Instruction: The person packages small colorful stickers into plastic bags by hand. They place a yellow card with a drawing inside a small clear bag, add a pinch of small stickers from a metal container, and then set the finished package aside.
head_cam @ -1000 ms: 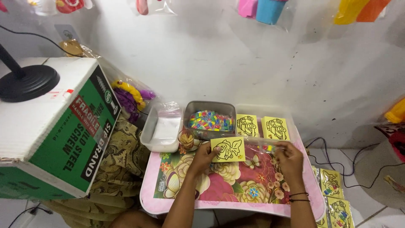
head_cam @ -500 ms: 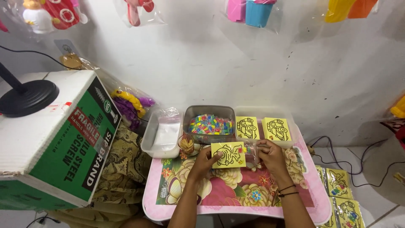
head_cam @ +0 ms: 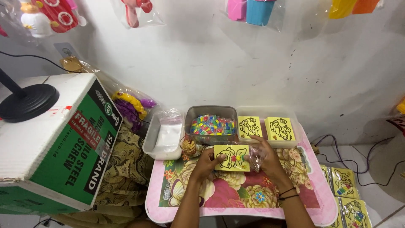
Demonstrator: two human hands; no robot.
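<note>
Fingers (head_cam: 216,157) of the left hand (head_cam: 205,164) pinch the left edge of a yellow card (head_cam: 231,158) printed with a black outline drawing, while the right hand (head_cam: 265,158) grips a clear plastic sleeve (head_cam: 255,153) at the card's right edge; both hands are clenched on these pieces just below the middle of the frame.

At the left of the frame sits a big white and green cardboard box (head_cam: 59,139) with a black round stand base (head_cam: 27,101) on top. Lower centre, the pink tabletop (head_cam: 312,198) carries a flowered mat, and the card hovers just above it. Along its far edge stand three tubs: a clear tub (head_cam: 163,134) with white contents, a grey tub (head_cam: 211,123) of small multicoloured pieces, and a clear tub (head_cam: 266,126) holding two more yellow cards. A small cup of thin sticks (head_cam: 187,145) stands just beside the left hand. At the lower right corner, packed yellow card sets (head_cam: 346,190) lie on the floor. Bagged toys (head_cam: 130,103) lean against the wall behind the box.
</note>
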